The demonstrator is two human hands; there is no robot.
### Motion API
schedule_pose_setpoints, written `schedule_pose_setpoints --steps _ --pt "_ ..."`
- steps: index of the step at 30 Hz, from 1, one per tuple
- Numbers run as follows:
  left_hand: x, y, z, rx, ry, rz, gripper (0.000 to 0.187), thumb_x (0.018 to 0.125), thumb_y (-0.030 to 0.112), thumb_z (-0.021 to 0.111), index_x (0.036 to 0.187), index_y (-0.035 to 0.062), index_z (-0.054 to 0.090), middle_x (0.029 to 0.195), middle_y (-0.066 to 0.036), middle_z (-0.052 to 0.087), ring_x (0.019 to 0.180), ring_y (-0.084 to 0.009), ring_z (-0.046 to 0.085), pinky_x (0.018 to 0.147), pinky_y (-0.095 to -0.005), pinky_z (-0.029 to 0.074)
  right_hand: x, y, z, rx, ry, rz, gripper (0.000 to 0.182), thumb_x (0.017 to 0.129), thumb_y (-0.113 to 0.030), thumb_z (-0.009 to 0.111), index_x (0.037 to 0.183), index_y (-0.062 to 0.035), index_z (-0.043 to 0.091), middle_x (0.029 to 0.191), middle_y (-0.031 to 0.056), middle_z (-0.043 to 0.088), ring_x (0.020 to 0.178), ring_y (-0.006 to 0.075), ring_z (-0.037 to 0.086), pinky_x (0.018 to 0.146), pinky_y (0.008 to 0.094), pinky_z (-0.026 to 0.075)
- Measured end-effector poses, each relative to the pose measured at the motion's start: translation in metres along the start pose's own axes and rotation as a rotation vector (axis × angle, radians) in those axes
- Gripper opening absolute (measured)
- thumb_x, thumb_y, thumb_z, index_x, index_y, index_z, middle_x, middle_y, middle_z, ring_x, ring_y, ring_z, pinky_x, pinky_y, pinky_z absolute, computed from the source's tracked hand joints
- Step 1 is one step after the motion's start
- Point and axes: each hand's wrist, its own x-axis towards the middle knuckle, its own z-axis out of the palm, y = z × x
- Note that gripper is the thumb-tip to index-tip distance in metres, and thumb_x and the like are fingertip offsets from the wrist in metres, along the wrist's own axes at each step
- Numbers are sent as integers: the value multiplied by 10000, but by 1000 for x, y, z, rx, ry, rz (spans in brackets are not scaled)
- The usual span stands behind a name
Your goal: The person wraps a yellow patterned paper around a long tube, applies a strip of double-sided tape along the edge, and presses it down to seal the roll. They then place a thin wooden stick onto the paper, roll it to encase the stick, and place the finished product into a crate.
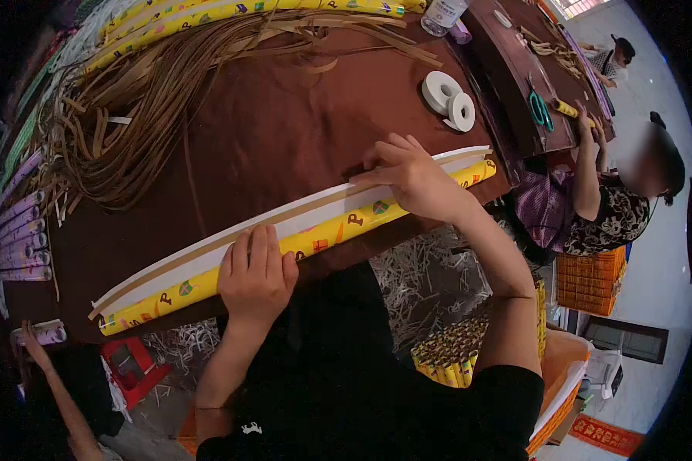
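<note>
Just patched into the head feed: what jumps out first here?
Both hands press a long yellow printed roll at the near table edge, the left hand mid-length, the right hand toward its far end. Behind lies a tangle of brown strips; two white tape rolls sit right.

A long paper tube (315, 238) lies along the table's (269, 131) near edge, at six o'clock. Both hands rest on it, the left hand (255, 275) toward seven, the right hand (411, 175) toward three. Tape rolls (449, 100) sit at one o'clock, a heap of strips (146, 100) at ten.
</note>
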Motion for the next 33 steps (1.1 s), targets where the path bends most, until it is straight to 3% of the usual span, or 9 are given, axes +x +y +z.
schedule_pose_setpoints --steps 5,8,11,18,21,23,24,31,33 --pt "0 -2 0 9 7 18 385 897 278 532 1074 -40 657 1078 -136 641 991 -308 607 824 -403 506 4 6 21 482 135 283 340 709 103 572 989 -30 712 935 120 617 917 314 574 798 406 483" --pt "-1 -1 -1 -3 -4 9 386 889 278 538 1072 -40 657 1077 -136 640 988 -307 607 823 -401 506 12 -6 15 263 169 267 352 742 99 574 1047 -34 691 920 136 608 921 314 579 799 403 491" --pt "1 -1 -2 0 -8 15 385 880 275 543 1069 -41 657 1078 -136 639 987 -305 606 824 -399 505 14 -9 15 77 -9 -29 526 641 100 594 1131 -72 676 899 91 574 873 295 544 784 395 480" --pt "1 -1 -1 3 11 13 375 880 271 540 1056 -37 661 1074 -125 636 986 -288 605 824 -387 502 13 -15 12 -242 -29 -219 573 559 32 627 1111 -105 697 864 77 570 821 266 525 773 375 478" --pt "1 0 -2 2 5 9 377 885 273 532 1059 -36 660 1070 -121 634 988 -282 605 822 -380 500 20 -15 11 -56 23 -79 438 646 34 641 1061 -85 711 890 89 588 886 286 565 793 371 498" --pt "2 0 -2 4 10 12 378 888 274 529 1060 -35 660 1068 -121 635 990 -279 605 819 -377 499 29 -18 15 414 85 284 434 650 72 601 1049 -64 704 900 116 604 911 317 579 804 401 499" --pt "2 -1 -2 5 18 17 378 891 275 525 1062 -34 659 1066 -120 635 991 -276 606 817 -375 499 31 -15 20 292 79 81 445 651 94 572 1052 -53 696 906 138 607 930 333 586 824 428 494" --pt "0 1 -4 -29 -32 -16 386 928 261 501 1112 -45 645 1123 -147 632 1019 -308 593 851 -416 506 32 -25 23 40 -55 -73 418 618 72 606 1000 -53 723 921 101 617 900 309 571 789 401 489" --pt "0 1 -4 -40 -32 -14 385 933 273 495 1093 -40 652 1107 -138 637 1008 -300 599 841 -411 512 31 -28 21 -195 29 -254 401 605 43 629 977 -62 734 928 85 619 903 300 556 786 377 469"
